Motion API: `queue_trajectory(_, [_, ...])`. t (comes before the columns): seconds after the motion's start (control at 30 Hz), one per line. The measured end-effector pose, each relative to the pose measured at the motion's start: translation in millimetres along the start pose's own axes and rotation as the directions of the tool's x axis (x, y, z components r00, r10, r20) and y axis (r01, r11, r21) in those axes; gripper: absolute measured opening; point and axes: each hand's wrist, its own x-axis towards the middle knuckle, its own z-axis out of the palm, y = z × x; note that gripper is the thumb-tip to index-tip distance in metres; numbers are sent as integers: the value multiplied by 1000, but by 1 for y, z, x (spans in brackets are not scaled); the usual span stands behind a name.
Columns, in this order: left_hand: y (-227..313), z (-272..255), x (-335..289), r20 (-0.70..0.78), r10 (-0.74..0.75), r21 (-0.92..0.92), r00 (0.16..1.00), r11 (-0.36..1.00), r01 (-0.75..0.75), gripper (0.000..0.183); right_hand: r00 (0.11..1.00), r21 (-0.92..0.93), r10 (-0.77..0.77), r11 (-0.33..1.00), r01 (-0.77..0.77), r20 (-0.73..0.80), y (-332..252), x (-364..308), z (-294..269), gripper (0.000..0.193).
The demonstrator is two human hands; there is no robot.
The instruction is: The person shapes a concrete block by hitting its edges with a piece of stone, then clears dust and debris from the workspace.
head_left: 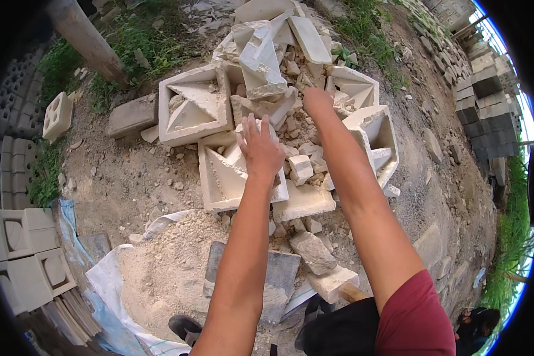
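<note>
Plainly, our left forearm runs up from 6 o'clock, and our bare left hand (261,148) lies back-up near the centre, its fingers parted and pointing to 12 over pale stone — whether they grip any, we cannot tell. From 5 o'clock our right arm stretches out of a short maroon sleeve (415,317); the fingers of our bare right hand (318,102) are hidden, so we cannot tell what they hold. Loose cream-coloured stone rubble (292,127) lies between our hands, toward 12.

At 11 o'clock we see a square cream hollow block (199,134) with slanting inner faces and crumbs inside; at 2, an angular cream hollow block (365,114) containing a broken piece. A spread white woven sack (104,276) at 8 carries pale gritty sand (166,261).
</note>
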Motion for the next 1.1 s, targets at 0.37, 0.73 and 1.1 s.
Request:
queue_trajectory(0.37, [1, -4, 3, -13, -15, -7, 1000, 1000, 15, 62, 989, -145, 132, 979, -142, -71, 5, 54, 48, 58])
queue_trajectory(0.73, [8, 0, 2, 10, 8, -23, 1000, 1000, -8, 61, 940, 58, 70, 994, -95, 334, 32, 71, 12, 47])
queue_trajectory(1.1, [7, -5, 3, 38, -23, -21, 999, 999, 24, 60, 948, 19, 318, 948, -318, 15, 4, 54, 38, 44])
